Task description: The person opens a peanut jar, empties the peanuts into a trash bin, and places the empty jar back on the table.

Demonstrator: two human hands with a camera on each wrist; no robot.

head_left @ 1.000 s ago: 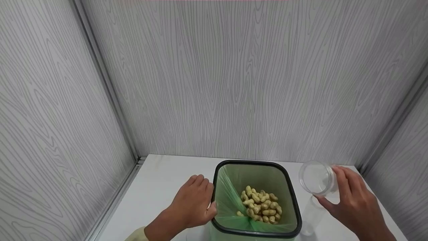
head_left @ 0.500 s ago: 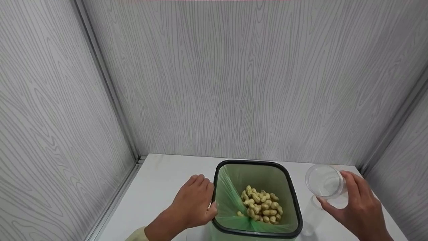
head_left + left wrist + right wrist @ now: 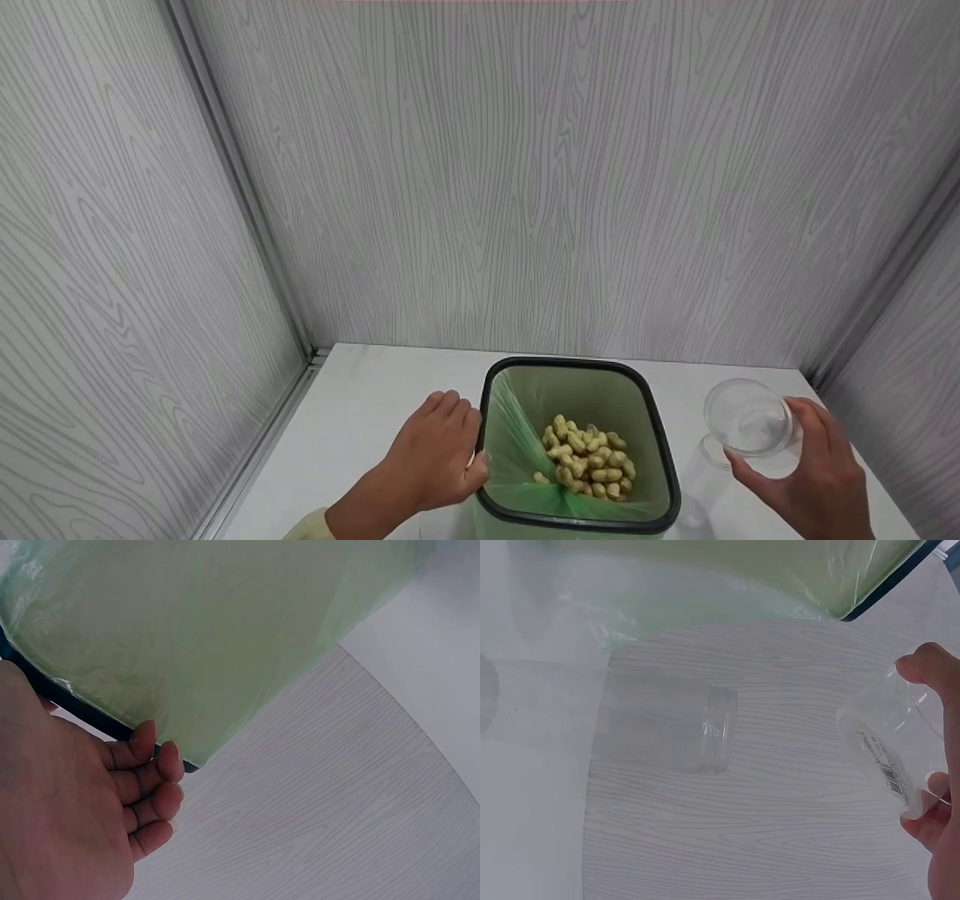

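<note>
A square bin (image 3: 581, 525) with a black rim stands in the middle of the head view, lined with a green plastic bag (image 3: 517, 442). Peanuts in their shells (image 3: 592, 461) lie in a heap inside it. My left hand (image 3: 435, 454) grips the left side of the rim; the left wrist view shows its fingers (image 3: 150, 780) curled at the dark edge. To the right, my right hand (image 3: 810, 469) holds a clear plastic cup (image 3: 750, 416) between thumb and fingers. The cup is tilted, its mouth facing up and left, and I see nothing in it. A barcode label (image 3: 885, 769) is on it.
A clear jar (image 3: 664, 724) with a threaded neck stands upright on the white table (image 3: 375, 405), between the bin and my right hand. Grey wood-grain panels (image 3: 487, 187) enclose the table at the back and on both sides.
My right hand has moved right and slightly down with the cup, away from the bin, and the cup's mouth has turned more upward. The left hand and the peanuts have stayed put.
</note>
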